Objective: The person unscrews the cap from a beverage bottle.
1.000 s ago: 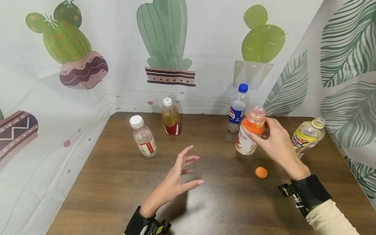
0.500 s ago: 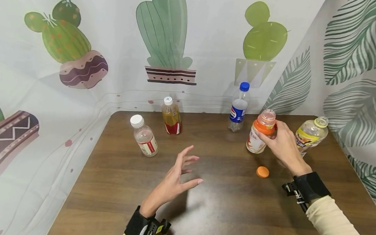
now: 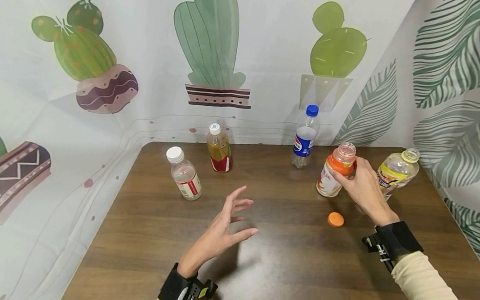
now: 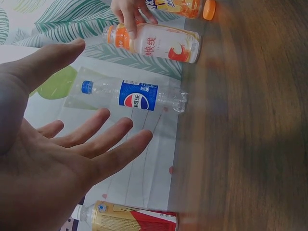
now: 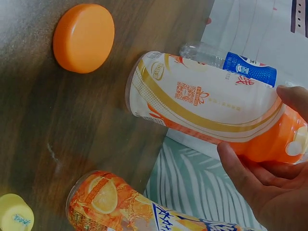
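Orange-collared bottle point(image 3: 330, 181) shifted toward 3 o'clock over the last second, farther from the blue-capped bottle and nearer the yellow-labelled one. Clock bearings below as seen from the head, taken from the left hand unless noted.

White-capped bottle point(image 3: 185, 178): 11 o'clock, upright, red-and-cream label. Amber bottle point(image 3: 218, 151): 12 o'clock, near the back edge of the surface point(image 3: 274, 264). Left hand point(image 3: 219, 230): fingers spread, thumb apart, holding nothing. Blue-capped bottle point(image 3: 304, 140): 1 o'clock, upright, blue label. Orange-collared bottle: 2 o'clock, uncapped, near upright; base contact with the surface not clear to me. Orange cap point(image 3: 336, 219): on the surface, 6 o'clock from that bottle. Right hand point(image 3: 365, 184): grips its upper part between thumb and fingers. Yellow-labelled bottle point(image 3: 395, 170): uncapped, 3 o'clock from the gripped bottle, partly behind the right hand.
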Available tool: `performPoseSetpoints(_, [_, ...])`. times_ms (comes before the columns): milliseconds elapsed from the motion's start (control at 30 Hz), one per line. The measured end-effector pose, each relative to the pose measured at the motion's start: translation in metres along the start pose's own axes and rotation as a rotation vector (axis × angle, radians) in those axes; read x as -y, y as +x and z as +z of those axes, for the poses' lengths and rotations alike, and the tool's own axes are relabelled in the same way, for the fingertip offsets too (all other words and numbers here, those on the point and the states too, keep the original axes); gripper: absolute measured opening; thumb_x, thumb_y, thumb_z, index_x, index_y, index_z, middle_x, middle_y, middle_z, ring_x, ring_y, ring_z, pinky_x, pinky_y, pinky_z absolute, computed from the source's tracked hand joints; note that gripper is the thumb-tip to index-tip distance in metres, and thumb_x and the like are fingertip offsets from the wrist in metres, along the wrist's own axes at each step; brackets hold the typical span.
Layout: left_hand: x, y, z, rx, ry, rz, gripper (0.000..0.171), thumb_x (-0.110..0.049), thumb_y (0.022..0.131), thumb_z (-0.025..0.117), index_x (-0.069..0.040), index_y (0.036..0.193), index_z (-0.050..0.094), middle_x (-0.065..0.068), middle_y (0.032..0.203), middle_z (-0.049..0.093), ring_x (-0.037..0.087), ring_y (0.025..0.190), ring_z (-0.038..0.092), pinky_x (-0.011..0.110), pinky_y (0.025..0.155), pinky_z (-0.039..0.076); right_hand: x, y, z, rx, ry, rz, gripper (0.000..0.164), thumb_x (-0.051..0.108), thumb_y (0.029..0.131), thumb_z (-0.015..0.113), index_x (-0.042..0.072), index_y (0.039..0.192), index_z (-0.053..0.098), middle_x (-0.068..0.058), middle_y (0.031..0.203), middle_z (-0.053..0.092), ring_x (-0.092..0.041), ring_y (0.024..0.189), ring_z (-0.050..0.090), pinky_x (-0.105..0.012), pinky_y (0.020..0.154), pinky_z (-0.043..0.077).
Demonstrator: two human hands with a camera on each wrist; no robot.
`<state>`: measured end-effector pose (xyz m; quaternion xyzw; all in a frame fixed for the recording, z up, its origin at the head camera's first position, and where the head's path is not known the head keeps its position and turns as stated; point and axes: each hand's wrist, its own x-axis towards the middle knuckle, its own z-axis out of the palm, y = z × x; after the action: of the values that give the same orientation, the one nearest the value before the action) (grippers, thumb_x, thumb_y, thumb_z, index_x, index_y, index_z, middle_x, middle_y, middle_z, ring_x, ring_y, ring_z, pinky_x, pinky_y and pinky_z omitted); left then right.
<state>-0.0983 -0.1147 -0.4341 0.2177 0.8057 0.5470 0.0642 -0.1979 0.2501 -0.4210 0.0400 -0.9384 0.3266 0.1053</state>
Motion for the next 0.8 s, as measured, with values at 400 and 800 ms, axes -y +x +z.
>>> performPoseSetpoints(400, [0.001,-0.003,-0.001,0.013,-0.002,-0.046,0.092,-0.02,0.088,0.077,-0.035,0.154,0.015,0.003,0.142,0.05,0.018,0.132,0.051,0.042,0.106,0.048,0.012,-0.014,-0.001,-0.214,-0.017,-0.082,0.074,0.022,0.092,0.069,-0.015,0.144,0.031,-0.038,0.13,0.04,-0.049,0.119,0.04,-0.062,0.1,0.035])
performPoseSetpoints(800, [0.0,-0.004,-0.003,-0.018,-0.011,0.004,0.09,-0.018,0.087,0.077,-0.031,0.154,0.018,0.004,0.141,0.052,0.022,0.131,0.052,0.044,0.103,0.049,0.099,0.005,-0.014,-0.342,0.156,-0.161,0.051,0.024,0.098,0.059,-0.007,0.136,0.045,-0.025,0.122,0.051,-0.036,0.099,0.056,-0.041,0.086,0.045])
